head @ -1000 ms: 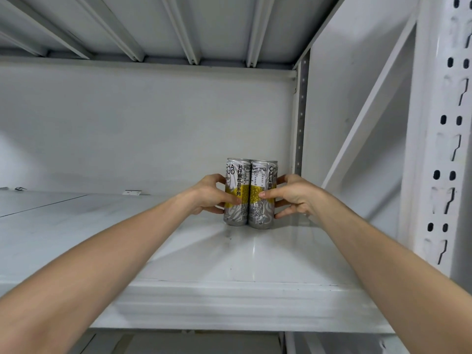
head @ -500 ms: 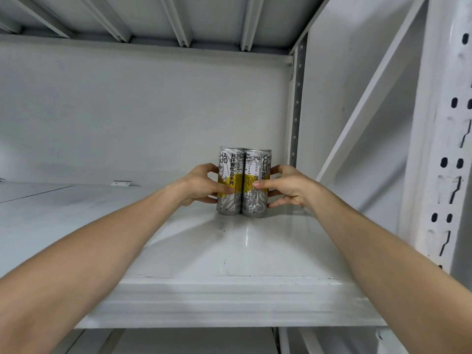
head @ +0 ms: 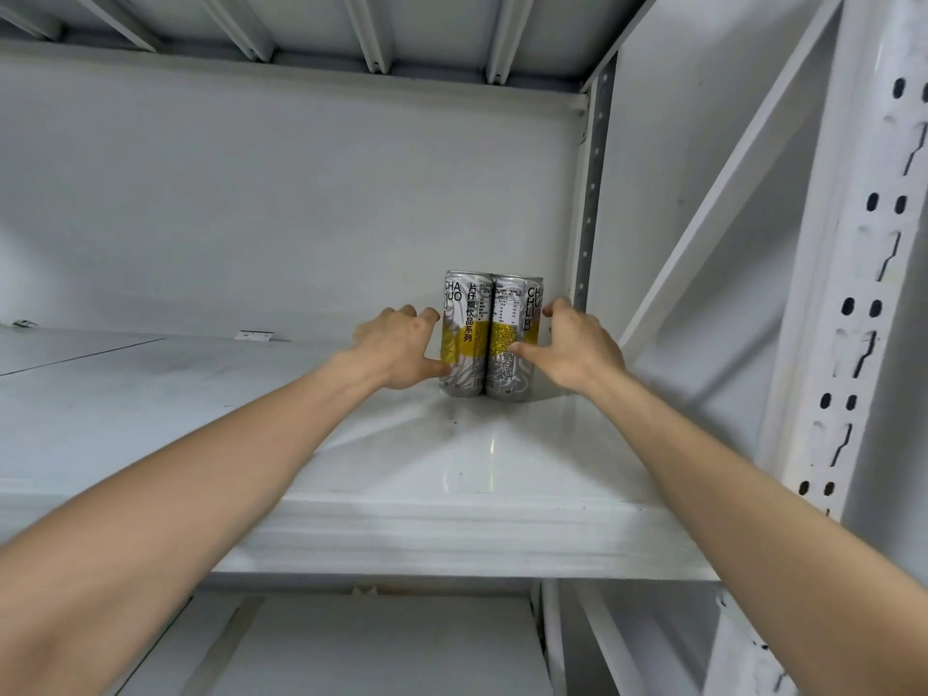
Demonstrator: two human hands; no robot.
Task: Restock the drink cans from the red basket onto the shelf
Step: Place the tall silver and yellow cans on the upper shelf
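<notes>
Two slim silver-and-yellow drink cans stand upright and touching on the white shelf (head: 492, 459), far back near its right corner. My left hand (head: 396, 346) holds the left can (head: 464, 339), thumb on its front and fingers curled round its left side. My right hand (head: 577, 344) holds the right can (head: 512, 334) the same way, thumb on the front and fingers round the right side. Both forearms reach in over the shelf's front edge. The red basket is out of view.
A perforated white upright (head: 853, 303) and a diagonal brace (head: 713, 193) close off the right side. The shelf above (head: 351, 22) hangs low overhead. A small white label tag (head: 256, 336) lies at the back left. A lower shelf (head: 381, 645) shows underneath.
Both hands stay on the two cans, which now stand a little further back on the shelf. My view has tilted up.
</notes>
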